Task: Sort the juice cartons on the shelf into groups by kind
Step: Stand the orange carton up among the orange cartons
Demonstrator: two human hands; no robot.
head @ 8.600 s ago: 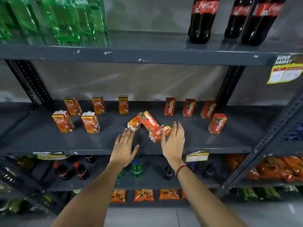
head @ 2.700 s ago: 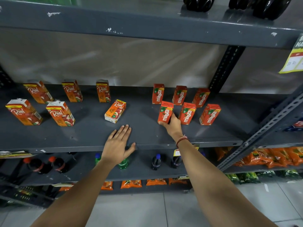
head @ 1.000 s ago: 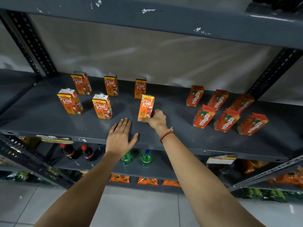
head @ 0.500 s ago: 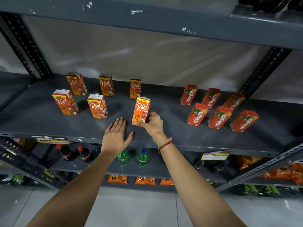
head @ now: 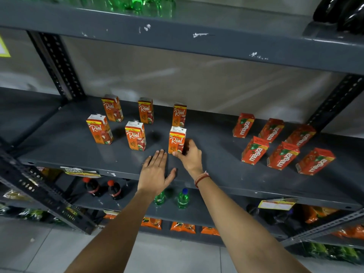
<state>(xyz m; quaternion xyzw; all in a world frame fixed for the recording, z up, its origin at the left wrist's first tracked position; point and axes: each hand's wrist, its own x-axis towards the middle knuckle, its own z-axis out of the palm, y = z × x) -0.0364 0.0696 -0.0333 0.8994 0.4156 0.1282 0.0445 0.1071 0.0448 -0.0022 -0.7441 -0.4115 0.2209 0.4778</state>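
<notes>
On the grey shelf (head: 212, 164) several orange Real cartons stand upright at the left in two rows. My right hand (head: 190, 156) grips the front right Real carton (head: 176, 139) at its lower right side; the carton stands on the shelf. My left hand (head: 156, 171) lies flat with fingers spread on the shelf's front edge, just left of that carton. Several red Maaza cartons (head: 283, 154) stand in two rows at the right.
A dark upright post (head: 57, 64) rises at the back left and another (head: 334, 101) at the back right. The shelf above (head: 177, 34) carries green bottles. Below are small soda bottles (head: 183, 198) and orange packets (head: 182, 226).
My right hand has set the Real carton upright in the front row, in line with the other two front cartons. My left hand stayed flat on the shelf edge.
</notes>
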